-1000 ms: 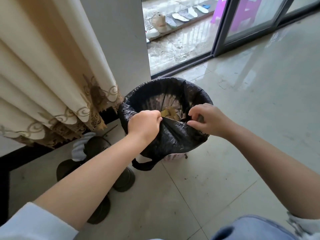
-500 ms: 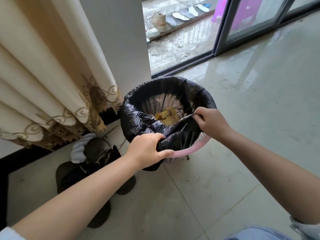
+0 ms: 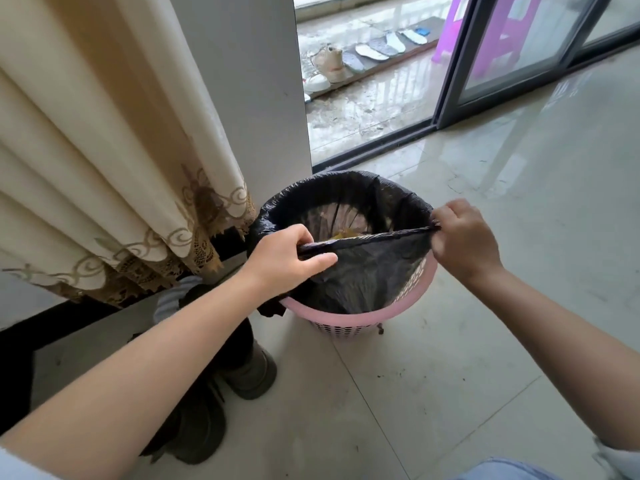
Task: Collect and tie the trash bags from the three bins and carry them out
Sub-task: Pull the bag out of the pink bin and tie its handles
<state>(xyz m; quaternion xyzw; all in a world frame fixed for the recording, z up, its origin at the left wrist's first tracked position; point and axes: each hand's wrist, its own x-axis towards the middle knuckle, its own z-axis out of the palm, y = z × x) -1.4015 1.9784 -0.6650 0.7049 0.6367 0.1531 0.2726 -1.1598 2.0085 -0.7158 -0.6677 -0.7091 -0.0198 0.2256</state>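
Head view: left hand (image 3: pixel 289 258) and right hand (image 3: pixel 464 239) each pinch the unlabelled black trash bag (image 3: pixel 367 268) in the pink bin (image 3: pixel 349 315).

I see a black trash bag (image 3: pixel 367 271) inside a pink bin (image 3: pixel 349 322) — the bin wall has a pattern of small holes. Something yellow (image 3: pixel 346 233) shows inside the bag. The curtain (image 3: pixel 104 168) is cream, with golden-brown scroll embroidery and lace at its hem. The floor tiles (image 3: pixel 519 237) are pale and glossy. Outside I see a purple stool (image 3: pixel 498 36) — behind a dark grey door frame (image 3: pixel 457 64).
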